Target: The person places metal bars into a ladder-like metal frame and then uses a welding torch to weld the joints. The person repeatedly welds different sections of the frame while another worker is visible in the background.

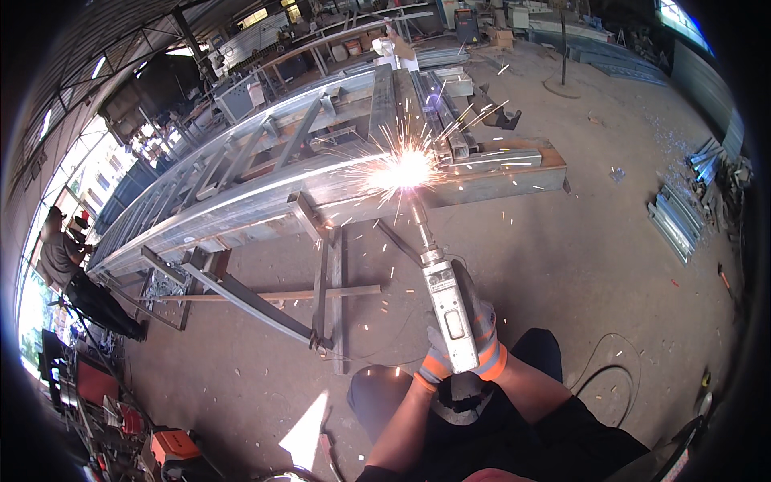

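Welding gun (451, 317) between left grip (435, 352) and right grip (486, 331)

Handheld tool (451, 313), centre: smooth; nozzle (424, 229) metal. Glove cuffs (492, 361): matt cloth. Frame (265, 206): dull metal. Floor (594, 265): matt. Profiles (675, 221), right: glossy metal.

tool (454, 313) before frame (265, 207); bars (675, 221) right, on floor (578, 265).
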Available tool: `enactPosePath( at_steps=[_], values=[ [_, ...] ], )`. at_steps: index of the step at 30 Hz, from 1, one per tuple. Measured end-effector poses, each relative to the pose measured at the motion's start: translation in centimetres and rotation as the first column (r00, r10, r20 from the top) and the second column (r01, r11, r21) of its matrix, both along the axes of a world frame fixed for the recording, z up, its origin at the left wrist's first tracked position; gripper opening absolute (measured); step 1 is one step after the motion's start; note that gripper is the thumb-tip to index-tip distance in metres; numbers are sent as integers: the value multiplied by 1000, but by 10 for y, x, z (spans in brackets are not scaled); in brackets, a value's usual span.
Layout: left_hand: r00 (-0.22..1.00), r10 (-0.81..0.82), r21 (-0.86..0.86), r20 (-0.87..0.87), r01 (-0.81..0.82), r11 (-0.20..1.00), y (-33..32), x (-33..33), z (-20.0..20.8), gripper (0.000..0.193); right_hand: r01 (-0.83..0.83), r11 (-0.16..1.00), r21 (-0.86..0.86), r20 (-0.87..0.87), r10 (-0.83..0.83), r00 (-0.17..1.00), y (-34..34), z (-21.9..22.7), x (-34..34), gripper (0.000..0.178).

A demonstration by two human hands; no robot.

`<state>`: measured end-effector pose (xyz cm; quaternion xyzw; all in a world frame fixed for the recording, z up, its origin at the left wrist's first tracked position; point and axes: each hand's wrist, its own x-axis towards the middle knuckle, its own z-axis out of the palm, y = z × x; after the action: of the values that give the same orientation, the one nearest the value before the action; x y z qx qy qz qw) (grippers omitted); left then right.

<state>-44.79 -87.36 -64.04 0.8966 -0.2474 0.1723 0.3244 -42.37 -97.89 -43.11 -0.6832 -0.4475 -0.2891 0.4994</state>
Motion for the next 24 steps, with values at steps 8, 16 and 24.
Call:
enactPosePath(
  at_steps=[8, 16, 24],
  values=[
    [1000, 26, 81, 14, -27, 996, -1, -1, -9, 64, -55, 995, 79, -219, 71, 973, -1, -2, -7, 57],
    [998, 56, 170, 33, -61, 984, -2, -2, -21, 64, -77, 995, 70, -265, 93, 960, -2, -8, -7, 67],
    [998, 59, 236, 35, -65, 970, 2, -4, -21, 65, -73, 993, 91, -244, 94, 965, -1, -19, -5, 72]
  ],
)
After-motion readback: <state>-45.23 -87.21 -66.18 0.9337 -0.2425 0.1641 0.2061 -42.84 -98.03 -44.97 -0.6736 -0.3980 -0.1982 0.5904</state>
